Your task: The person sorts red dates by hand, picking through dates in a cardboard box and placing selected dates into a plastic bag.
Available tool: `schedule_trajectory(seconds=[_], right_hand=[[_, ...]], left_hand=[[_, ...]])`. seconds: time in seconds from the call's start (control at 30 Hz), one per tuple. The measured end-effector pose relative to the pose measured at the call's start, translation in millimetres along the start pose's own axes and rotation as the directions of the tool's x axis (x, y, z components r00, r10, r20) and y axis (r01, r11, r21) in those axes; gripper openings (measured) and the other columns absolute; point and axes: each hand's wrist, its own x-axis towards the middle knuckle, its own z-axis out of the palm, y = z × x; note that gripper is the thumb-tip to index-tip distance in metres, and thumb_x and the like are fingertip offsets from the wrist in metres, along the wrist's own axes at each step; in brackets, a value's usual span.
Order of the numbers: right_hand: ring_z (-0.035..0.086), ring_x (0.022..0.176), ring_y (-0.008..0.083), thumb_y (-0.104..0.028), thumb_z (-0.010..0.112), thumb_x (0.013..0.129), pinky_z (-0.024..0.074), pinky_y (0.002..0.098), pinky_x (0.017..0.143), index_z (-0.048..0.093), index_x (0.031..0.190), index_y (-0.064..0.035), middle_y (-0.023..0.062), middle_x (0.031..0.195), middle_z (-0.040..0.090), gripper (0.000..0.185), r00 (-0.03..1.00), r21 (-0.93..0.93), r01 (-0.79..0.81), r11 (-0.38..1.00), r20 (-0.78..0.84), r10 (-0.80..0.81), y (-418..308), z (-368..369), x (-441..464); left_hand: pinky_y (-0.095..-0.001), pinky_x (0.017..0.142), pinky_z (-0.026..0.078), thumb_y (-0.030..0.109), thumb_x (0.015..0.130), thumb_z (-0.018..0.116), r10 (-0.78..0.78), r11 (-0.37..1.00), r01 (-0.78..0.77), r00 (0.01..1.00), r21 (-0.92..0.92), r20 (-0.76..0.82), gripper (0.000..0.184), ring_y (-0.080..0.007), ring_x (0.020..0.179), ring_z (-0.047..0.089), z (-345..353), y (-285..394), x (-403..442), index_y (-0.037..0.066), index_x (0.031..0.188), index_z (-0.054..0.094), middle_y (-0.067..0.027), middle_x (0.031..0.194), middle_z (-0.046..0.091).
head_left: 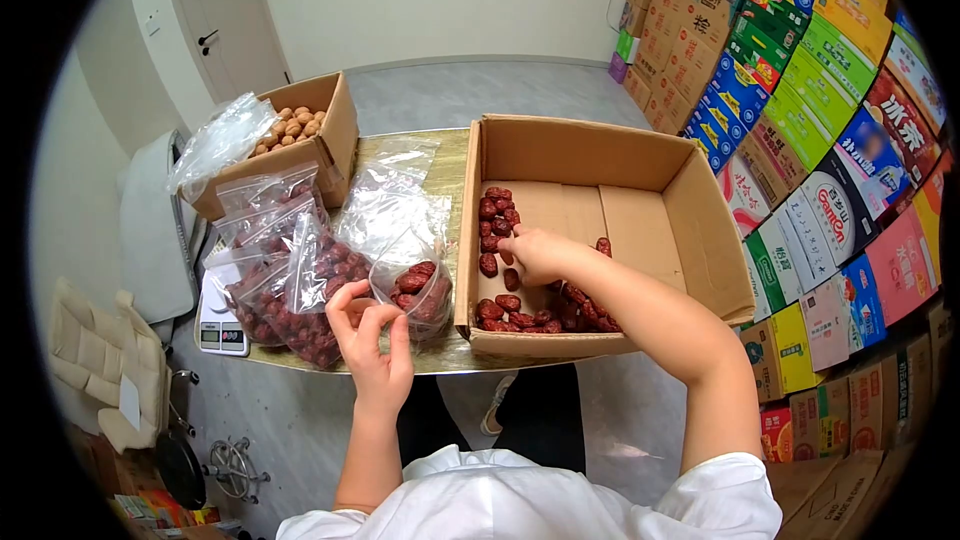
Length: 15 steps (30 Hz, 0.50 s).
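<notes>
My right hand (540,255) reaches down into the open cardboard box (690,190), fingers curled over dried red dates (497,215) near its left wall. A dark date shows right under its fingertips; the palm side is hidden. More dates lie along the box's near wall, partly behind my forearm. My left hand (375,335) is raised at the table's near edge, thumb and bent fingers apart. Its fingertips are at the left edge of an open clear plastic bag (435,305) with some dates in it. Filled zip bags of dates (290,285) are heaped to its left.
Flat empty plastic bags (390,200) lie behind the open bag. A white scale (222,325) stands at the table's left, partly under bags. Behind it, a box (340,135) holds walnuts (290,127). Stacked cartons (790,130) line the right; a beige chair (105,355) stands left.
</notes>
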Motion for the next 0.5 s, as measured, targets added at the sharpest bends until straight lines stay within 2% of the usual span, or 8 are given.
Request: schedule_trajectory(seconds=[0.07, 0.1, 0.17, 0.3, 0.4, 0.47, 0.5], right_hand=[[0.059, 0.110, 0.0386, -0.018, 0.080, 0.069, 0.0514, 0.0460, 0.093, 0.060, 0.117, -0.0117, 0.0199, 0.120, 0.055, 0.052, 0.995, -0.039, -0.042, 0.998, -0.097, 0.038, -1.7, 3.6, -1.2], [0.059, 0.110, 0.0386, -0.018, 0.080, 0.069, 0.0514, 0.0460, 0.093, 0.060, 0.117, -0.0117, 0.0199, 0.120, 0.055, 0.052, 0.995, -0.039, -0.042, 0.998, -0.097, 0.038, -2.4, 3.2, -1.7], [0.055, 0.117, 0.0398, -0.024, 0.084, 0.071, 0.0490, 0.0450, 0.099, 0.057, 0.131, -0.0169, 0.0208, 0.129, 0.051, 0.066, 0.996, -0.091, -0.064, 0.994, -0.070, 0.058, -4.3, 2.0, -3.1], [0.055, 0.116, 0.0403, -0.026, 0.086, 0.069, 0.0496, 0.0450, 0.098, 0.059, 0.129, -0.0155, 0.0211, 0.126, 0.053, 0.066, 0.993, -0.046, -0.114, 0.992, 0.020, 0.115, -2.3, 7.4, 4.6], [0.055, 0.115, 0.0402, -0.026, 0.085, 0.070, 0.0502, 0.0457, 0.096, 0.060, 0.127, -0.0156, 0.0220, 0.121, 0.056, 0.063, 1.000, -0.030, -0.021, 0.999, -0.006, 0.021, 3.6, 17.2, 13.3], [0.058, 0.111, 0.0413, -0.016, 0.081, 0.073, 0.0508, 0.0470, 0.094, 0.061, 0.116, -0.0137, 0.0214, 0.119, 0.053, 0.047, 0.999, 0.032, -0.002, 0.999, -0.053, 0.003, 0.9, 18.6, 11.3], [0.058, 0.111, 0.0413, -0.016, 0.081, 0.073, 0.0508, 0.0470, 0.094, 0.061, 0.116, -0.0137, 0.0214, 0.119, 0.053, 0.047, 0.999, 0.031, -0.001, 1.000, -0.052, 0.003, 0.3, 19.5, 11.3]], left_hand=[[-0.0344, 0.083, 0.044, -0.004, 0.082, 0.065, 0.002, 1.000, -0.002, 1.000, 0.002, 0.000, 0.009, -0.0211, 0.090, 0.054, -0.1, 0.4, -0.2, 0.003, 0.087, 0.062, -0.0156, 0.126, 0.045], [-0.0342, 0.082, 0.044, -0.004, 0.082, 0.065, 0.001, 1.000, -0.001, 1.000, -0.006, 0.002, 0.009, -0.0211, 0.090, 0.054, -0.2, 1.0, -0.1, 0.003, 0.087, 0.062, -0.0157, 0.126, 0.045], [-0.0340, 0.082, 0.044, -0.004, 0.082, 0.065, 0.000, 1.000, 0.000, 1.000, -0.014, 0.004, 0.009, -0.0211, 0.090, 0.054, -0.4, 1.5, 0.0, 0.003, 0.087, 0.062, -0.0158, 0.126, 0.045], [-0.0336, 0.081, 0.044, -0.004, 0.082, 0.065, 0.013, 1.000, -0.013, 1.000, -0.010, 0.007, 0.009, -0.0213, 0.091, 0.054, -0.9, 0.8, -0.2, 0.003, 0.087, 0.062, -0.0159, 0.127, 0.045], [-0.0338, 0.081, 0.044, -0.004, 0.082, 0.065, 0.019, 1.000, -0.019, 1.000, -0.002, 0.008, 0.009, -0.0214, 0.090, 0.054, -1.2, -0.9, -0.6, 0.003, 0.087, 0.062, -0.0160, 0.127, 0.045], [-0.0339, 0.081, 0.044, -0.003, 0.082, 0.065, 0.027, 1.000, -0.027, 1.000, 0.008, 0.008, 0.009, -0.0215, 0.090, 0.054, -1.4, -1.0, -0.9, 0.003, 0.087, 0.062, -0.0160, 0.127, 0.045], [-0.0340, 0.081, 0.044, -0.003, 0.082, 0.065, 0.020, 1.000, -0.020, 1.000, -0.004, 0.010, 0.009, -0.0216, 0.090, 0.054, -1.3, -0.3, -0.7, 0.003, 0.087, 0.062, -0.0161, 0.127, 0.045]])
